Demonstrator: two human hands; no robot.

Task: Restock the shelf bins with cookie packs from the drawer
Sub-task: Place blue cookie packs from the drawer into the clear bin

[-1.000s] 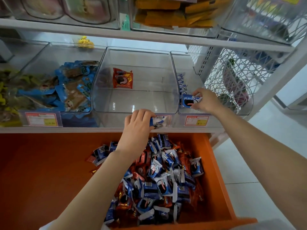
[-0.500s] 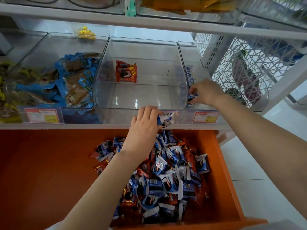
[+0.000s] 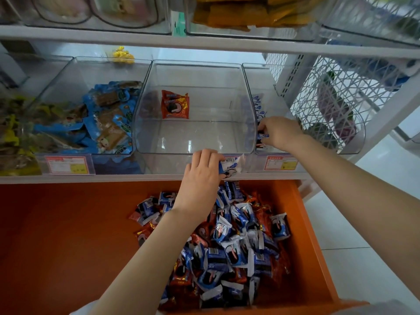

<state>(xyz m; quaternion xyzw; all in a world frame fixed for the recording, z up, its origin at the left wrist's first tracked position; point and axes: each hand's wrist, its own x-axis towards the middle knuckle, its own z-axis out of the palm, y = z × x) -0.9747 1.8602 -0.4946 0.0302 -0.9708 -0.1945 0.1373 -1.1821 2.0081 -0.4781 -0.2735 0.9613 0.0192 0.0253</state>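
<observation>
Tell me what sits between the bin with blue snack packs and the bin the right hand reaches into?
A wide clear bin holding one red cookie pack, in the head view.

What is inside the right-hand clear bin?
A row of blue cookie packs stands along its left wall; the right hand holds another blue pack at the front. The hand covers whatever lies beneath it.

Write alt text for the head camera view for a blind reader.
A person's right hand holds a blue cookie pack inside the rightmost clear plastic bin, while the left hand holds another blue-and-white pack above an open orange drawer heaped with packs.
</observation>
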